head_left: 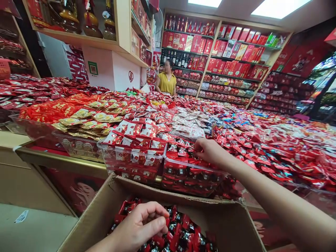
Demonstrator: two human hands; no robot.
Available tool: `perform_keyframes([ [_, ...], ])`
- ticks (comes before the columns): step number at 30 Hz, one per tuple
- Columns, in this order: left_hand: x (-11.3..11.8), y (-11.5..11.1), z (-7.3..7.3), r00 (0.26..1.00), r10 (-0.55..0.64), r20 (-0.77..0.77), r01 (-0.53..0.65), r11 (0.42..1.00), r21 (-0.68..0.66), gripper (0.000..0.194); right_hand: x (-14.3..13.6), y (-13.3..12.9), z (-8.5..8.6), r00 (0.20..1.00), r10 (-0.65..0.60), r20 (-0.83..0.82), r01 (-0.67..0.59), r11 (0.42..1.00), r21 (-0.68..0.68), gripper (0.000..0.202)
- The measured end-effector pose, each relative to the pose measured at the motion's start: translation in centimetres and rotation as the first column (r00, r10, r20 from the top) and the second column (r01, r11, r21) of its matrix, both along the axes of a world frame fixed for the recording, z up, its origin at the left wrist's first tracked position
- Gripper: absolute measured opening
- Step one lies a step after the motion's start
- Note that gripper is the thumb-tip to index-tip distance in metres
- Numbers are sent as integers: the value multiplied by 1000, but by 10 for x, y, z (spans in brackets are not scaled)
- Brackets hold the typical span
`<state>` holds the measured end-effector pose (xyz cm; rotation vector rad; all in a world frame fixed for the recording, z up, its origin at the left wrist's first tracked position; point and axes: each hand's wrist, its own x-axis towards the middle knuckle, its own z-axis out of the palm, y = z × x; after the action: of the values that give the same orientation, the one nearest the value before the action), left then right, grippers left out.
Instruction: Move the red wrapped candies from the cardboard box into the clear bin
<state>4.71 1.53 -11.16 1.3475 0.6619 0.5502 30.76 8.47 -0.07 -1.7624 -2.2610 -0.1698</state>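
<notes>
Inside an open cardboard box (223, 218) lie several small red and black wrapped packets (183, 234). My left hand (144, 224) is over these packets, its fingers curled toward the thumb; whether anything is between them is hidden. Beyond the box, my right hand (208, 151) reaches down to a clear plastic bin (194, 163) of similar red and black packets. Its fingertips touch the packets at the bin's back right, and what they pinch, if anything, is too small to tell. Left of that bin stands another clear bin (131, 154) with white and red packets.
Gold packets (89, 117) and bright red packets (49, 110) fill bins at the left. More red packets (262, 150) are heaped at the right. A person in a yellow top (168, 83) stands behind the display, before tall shelves (214, 49).
</notes>
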Motion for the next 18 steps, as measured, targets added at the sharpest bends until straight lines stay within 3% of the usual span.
perform_keyframes([
  [7, 3, -4, 8, 981, -15, -191, 35, 994, 100, 22, 7, 2, 9, 999, 44, -21, -47, 979, -196, 25],
  [12, 7, -6, 11, 971, -29, -237, 48, 996, 75, 22, 5, 9, 8, 998, 33, -58, -42, 986, -162, 28],
  [18, 9, -6, 4, 958, -41, -285, 68, 994, 85, 20, 8, 15, 2, 994, 71, -80, -84, 980, -179, 28],
])
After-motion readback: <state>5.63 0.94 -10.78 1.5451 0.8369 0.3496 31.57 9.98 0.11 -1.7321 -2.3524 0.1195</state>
